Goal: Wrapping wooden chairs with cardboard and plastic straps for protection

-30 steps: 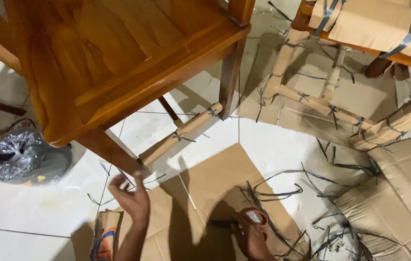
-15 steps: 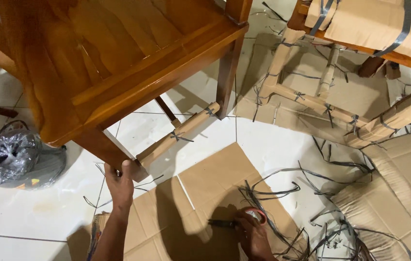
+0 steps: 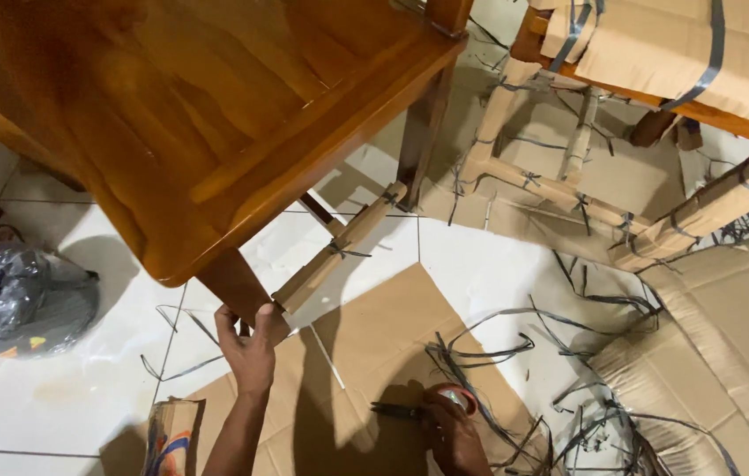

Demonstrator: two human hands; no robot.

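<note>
From the head view, the left hand (image 3: pixel 249 348) wraps the glossy brown wooden chair leg (image 3: pixel 238 291), which stands at 12 o'clock from it on the white tiled floor (image 3: pixel 57 397). The right hand (image 3: pixel 454 432) grips scissors (image 3: pixel 401 410) with orange handles over flat cardboard (image 3: pixel 374 344), with tangled grey plastic straps (image 3: pixel 498 353) at 2 o'clock.

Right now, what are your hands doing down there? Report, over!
Left hand gripping the wooden chair leg. Right hand on the floor holding a dark tool. Loose strapping bands beside it.

Furniture unpacking area: cardboard-wrapped chairs (image 3: pixel 656 53), cut straps (image 3: pixel 515 353), tiled floor (image 3: pixel 57 397).
</note>
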